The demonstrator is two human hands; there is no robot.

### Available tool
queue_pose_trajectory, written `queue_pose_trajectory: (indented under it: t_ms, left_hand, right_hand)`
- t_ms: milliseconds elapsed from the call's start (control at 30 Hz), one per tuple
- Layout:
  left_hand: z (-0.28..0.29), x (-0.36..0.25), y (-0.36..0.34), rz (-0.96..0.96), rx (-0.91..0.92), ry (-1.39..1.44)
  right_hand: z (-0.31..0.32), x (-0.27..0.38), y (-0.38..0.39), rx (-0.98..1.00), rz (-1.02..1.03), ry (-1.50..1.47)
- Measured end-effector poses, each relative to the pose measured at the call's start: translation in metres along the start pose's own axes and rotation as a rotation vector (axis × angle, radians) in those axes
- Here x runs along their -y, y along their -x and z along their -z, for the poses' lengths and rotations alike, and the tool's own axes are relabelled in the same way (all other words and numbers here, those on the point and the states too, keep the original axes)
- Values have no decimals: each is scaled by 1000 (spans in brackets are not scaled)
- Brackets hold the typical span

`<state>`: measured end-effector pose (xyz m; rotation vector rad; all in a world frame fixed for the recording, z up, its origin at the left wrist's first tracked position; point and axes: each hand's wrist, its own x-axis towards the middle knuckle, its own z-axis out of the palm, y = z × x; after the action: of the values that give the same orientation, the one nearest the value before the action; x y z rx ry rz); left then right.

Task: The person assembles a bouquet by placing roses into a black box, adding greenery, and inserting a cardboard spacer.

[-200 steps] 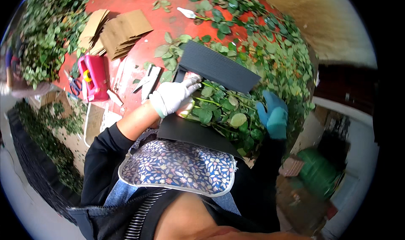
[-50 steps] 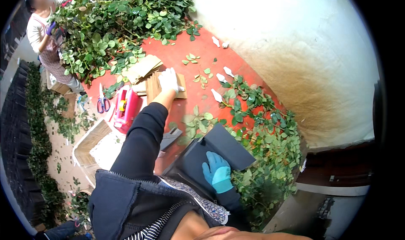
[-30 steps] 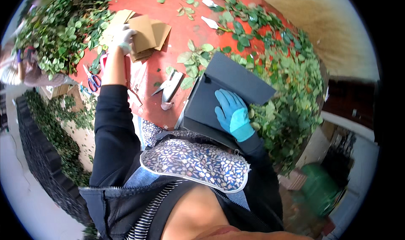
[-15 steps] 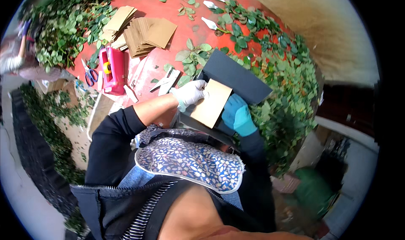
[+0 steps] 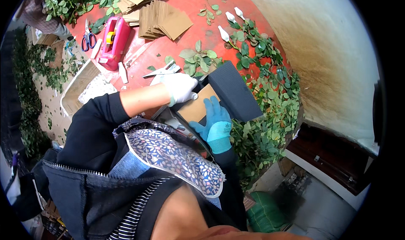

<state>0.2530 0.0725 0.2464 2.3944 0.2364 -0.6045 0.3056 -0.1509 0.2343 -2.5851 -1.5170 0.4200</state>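
A black corrugated cardboard box (image 5: 235, 92) stands at the table edge close to my body, its lid flap raised on the far right side. Inside it lies a tan cardboard piece (image 5: 195, 108), partly covered by my hand. My right hand (image 5: 215, 124), in a blue glove, rests flat on this piece with the fingers spread. My left hand (image 5: 180, 88), white-gloved, is closed at the box's left edge, its fingertips mostly hidden. Just beyond the left hand lie scissors (image 5: 162, 70) with pale blades, partly covered by it.
On the red table (image 5: 147, 54) are stacked tan cardboard pieces (image 5: 162, 20), a pink tape dispenser (image 5: 114, 41) and blue-handled scissors (image 5: 88, 39). Leafy stems (image 5: 270, 96) pile up on the right; white-wrapped buds (image 5: 223, 33) lie farther back. A pale crate (image 5: 76, 88) stands at left.
The tan piece has gone down into the box. My left hand has let go of it and shifted to the box's edge; my right hand has moved onto the piece, fingers spreading.
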Motion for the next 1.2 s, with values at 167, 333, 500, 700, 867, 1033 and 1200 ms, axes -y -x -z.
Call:
queue_pose_trajectory:
  t_ms: [167, 333, 500, 700, 867, 1033, 1200]
  left_hand:
    - [-16, 14, 7, -32, -87, 5]
    - [-14, 10, 9, -97, -57, -50]
    - [-48, 17, -13, -230, -152, -19]
    - [-32, 24, -11, -204, -74, 72]
    - [-41, 58, 10, -469, -62, 274]
    - [-43, 61, 31, -497, 164, 631]
    - [-46, 53, 18, -361, 77, 496]
  right_hand:
    - [7, 7, -8, 35, 8, 40]
    - [9, 11, -9, 81, -14, 37]
    - [-2, 5, -9, 88, -5, -10]
    - [-9, -5, -8, 71, -32, -58]
    - [-6, -7, -8, 85, -64, -69]
    - [-10, -12, -7, 51, -20, -25]
    - [-15, -14, -6, 45, -41, -16]
